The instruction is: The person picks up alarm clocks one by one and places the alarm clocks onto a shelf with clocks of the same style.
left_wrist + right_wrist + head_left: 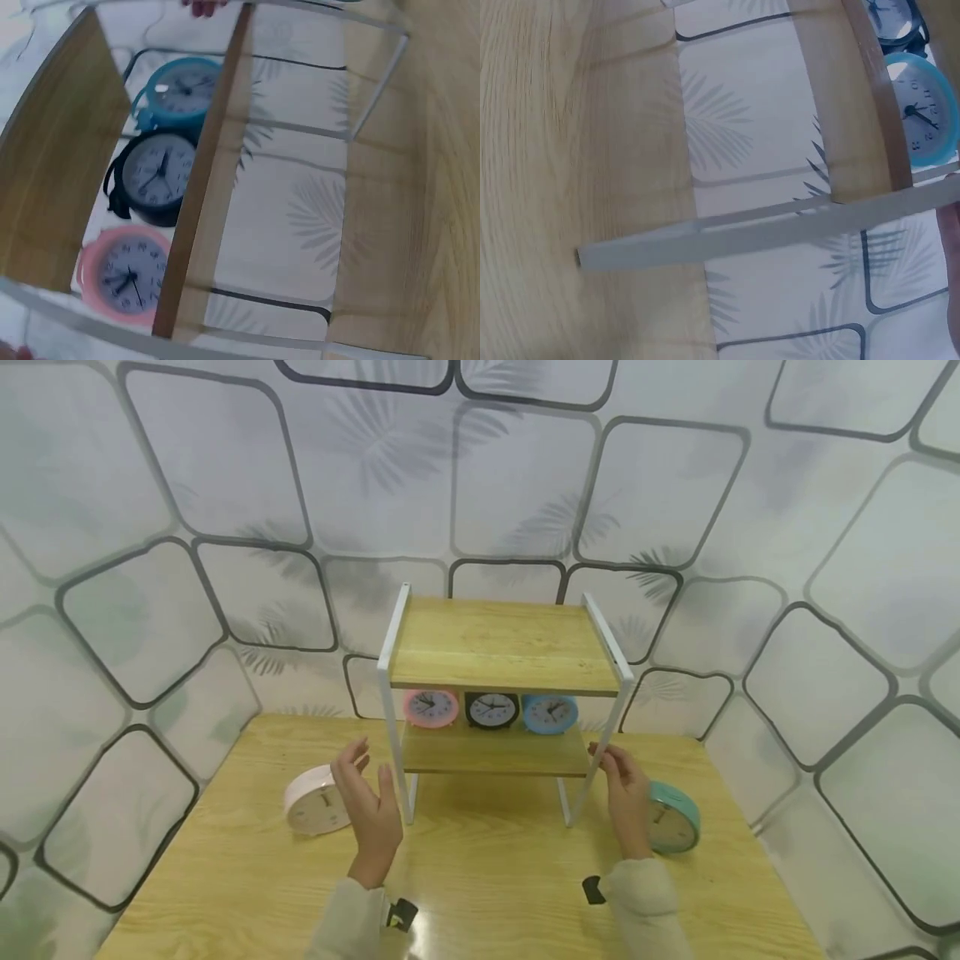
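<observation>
A small two-tier shelf (504, 647) with wooden boards and white metal sides stands on the table. On its lower board sit a pink alarm clock (431, 707), a black alarm clock (492, 710) and a blue alarm clock (550, 714) in a row. My left hand (371, 810) is held up beside the shelf's left side, fingers loosely extended and holding nothing. At the right upright my right hand (624, 789) has its fingertips bent round the post; the left wrist view shows those fingertips (202, 7) at the far side. Only a sliver of that hand enters the right wrist view.
A white round clock (318, 802) stands on the table behind the left hand. To the right of the right hand is a teal round clock (672, 818). Patterned wall covering (525, 485) rises behind and on both sides of the wooden table (487, 877).
</observation>
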`<act>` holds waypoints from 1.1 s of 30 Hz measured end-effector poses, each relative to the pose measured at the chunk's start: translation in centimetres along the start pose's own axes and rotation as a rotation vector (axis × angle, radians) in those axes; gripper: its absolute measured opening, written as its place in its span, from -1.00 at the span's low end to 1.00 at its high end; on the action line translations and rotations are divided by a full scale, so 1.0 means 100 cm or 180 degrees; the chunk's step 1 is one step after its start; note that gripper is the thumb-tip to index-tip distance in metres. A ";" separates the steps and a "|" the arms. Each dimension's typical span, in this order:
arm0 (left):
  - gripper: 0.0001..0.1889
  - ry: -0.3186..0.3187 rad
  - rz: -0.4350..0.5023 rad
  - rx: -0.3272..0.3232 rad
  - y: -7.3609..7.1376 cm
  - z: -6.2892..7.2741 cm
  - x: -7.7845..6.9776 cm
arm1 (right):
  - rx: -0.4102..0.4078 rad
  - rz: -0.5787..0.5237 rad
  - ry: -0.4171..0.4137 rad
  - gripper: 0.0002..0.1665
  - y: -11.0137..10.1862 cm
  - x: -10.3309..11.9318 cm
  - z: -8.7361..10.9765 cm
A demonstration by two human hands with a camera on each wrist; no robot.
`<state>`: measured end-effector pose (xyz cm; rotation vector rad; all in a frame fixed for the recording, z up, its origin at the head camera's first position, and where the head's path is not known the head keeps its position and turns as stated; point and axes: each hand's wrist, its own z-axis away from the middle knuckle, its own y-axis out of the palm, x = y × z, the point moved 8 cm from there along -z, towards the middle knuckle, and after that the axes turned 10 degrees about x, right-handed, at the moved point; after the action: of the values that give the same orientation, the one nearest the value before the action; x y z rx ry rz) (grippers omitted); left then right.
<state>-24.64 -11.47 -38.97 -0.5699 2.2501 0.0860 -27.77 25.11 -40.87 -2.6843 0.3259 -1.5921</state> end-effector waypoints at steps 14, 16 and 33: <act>-0.66 -0.1125 0.0793 0.1031 0.019 0.000 0.057 | -0.0672 0.0757 -0.0149 -0.75 -0.071 0.007 0.041; -0.67 -0.1157 0.0764 0.1112 0.021 -0.003 0.059 | -0.0848 0.0807 -0.0023 -0.74 -0.085 0.003 0.048; -0.61 -0.0936 0.1415 0.1349 0.045 -0.022 0.064 | -0.1259 0.1299 0.0340 -0.65 -0.131 -0.027 0.073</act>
<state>-31.73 -10.37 -42.64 0.1642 1.9860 -0.0793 -20.33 37.65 -45.35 -2.5391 1.2182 -1.6784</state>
